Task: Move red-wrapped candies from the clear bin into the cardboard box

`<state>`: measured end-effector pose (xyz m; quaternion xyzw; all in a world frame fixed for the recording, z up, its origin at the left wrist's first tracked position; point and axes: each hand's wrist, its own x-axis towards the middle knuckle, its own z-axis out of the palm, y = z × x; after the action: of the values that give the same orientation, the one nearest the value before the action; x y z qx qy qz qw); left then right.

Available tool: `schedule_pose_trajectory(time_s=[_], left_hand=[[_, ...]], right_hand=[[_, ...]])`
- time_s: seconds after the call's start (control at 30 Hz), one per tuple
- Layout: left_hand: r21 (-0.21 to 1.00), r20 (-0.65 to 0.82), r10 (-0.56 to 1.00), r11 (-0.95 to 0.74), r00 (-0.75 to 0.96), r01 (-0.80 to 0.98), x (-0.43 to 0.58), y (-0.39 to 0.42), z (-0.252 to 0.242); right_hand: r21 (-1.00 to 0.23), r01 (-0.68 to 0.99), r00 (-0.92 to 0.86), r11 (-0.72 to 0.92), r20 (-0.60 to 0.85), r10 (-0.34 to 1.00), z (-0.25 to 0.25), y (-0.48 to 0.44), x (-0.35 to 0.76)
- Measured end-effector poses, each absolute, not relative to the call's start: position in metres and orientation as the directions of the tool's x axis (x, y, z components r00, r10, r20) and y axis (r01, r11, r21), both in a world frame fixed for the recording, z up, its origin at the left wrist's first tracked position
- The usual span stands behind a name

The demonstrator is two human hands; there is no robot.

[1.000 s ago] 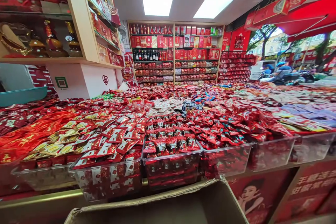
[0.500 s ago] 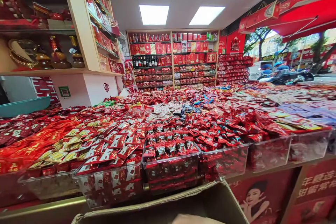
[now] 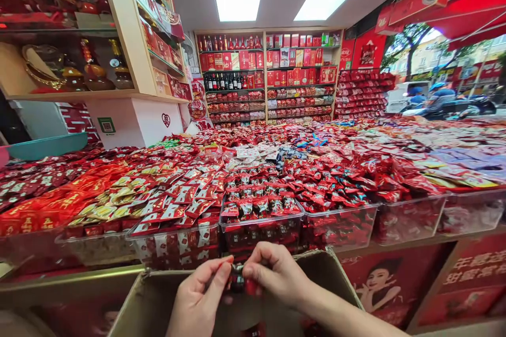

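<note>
My left hand [image 3: 197, 295] and right hand [image 3: 279, 276] now rise over the box [image 3: 152, 292], pinching a wrapped candy [image 3: 237, 278]: handling is underway.

The held packet [image 3: 237, 280] looks like glossy plastic, the carton [image 3: 324, 275] matt, rough-edged cardboard, the near tubs [image 3: 340, 229] smooth, clear plastic.

The single candy [image 3: 237, 279] is dark with some red. The box [image 3: 152, 295] is plain brown. Sweets [image 3: 261, 206] in the clear tub [image 3: 263, 220] are red and black; packets [image 3: 185, 195] beside them, red and white. The basin [image 3: 49, 146] is teal, the pillar [image 3: 148, 134] white with a red heart [image 3: 166, 120].
</note>
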<state>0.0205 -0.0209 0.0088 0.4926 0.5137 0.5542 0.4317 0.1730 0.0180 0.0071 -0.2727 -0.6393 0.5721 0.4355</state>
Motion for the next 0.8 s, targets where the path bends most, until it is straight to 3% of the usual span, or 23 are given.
schedule_pose_trajectory(time_s=[0.2, 0.43, 0.57, 0.7, 0.8], left_hand=[[0.990, 0.002, 0.978, -0.031, -0.211, -0.135, 0.032, -0.018, 0.008], [0.922, -0.082, 0.987, 0.023, -0.136, -0.387, 0.034, -0.029, 0.013], [0.939, 0.016, 0.994, -0.053, -0.111, -0.339, 0.033, -0.039, 0.019], [0.967, 0.159, 0.976, -0.185, -0.147, -0.176, 0.037, -0.047, 0.018], [0.961, 0.185, 0.970, -0.212, -0.159, -0.179, 0.042, -0.050, 0.016]], right_hand=[[-0.974, -0.196, -0.490, 0.110, 0.195, 0.850, 0.001, 0.026, 0.179], [-0.959, -0.147, -0.383, 0.242, 0.281, 0.880, -0.004, 0.020, 0.178], [-0.920, -0.198, -0.335, 0.339, 0.388, 0.859, 0.004, 0.017, 0.184], [-0.913, -0.384, -0.363, 0.141, 0.290, 0.886, 0.014, 0.011, 0.184], [-0.908, -0.417, -0.377, 0.036, 0.209, 0.902, 0.015, 0.009, 0.182]])
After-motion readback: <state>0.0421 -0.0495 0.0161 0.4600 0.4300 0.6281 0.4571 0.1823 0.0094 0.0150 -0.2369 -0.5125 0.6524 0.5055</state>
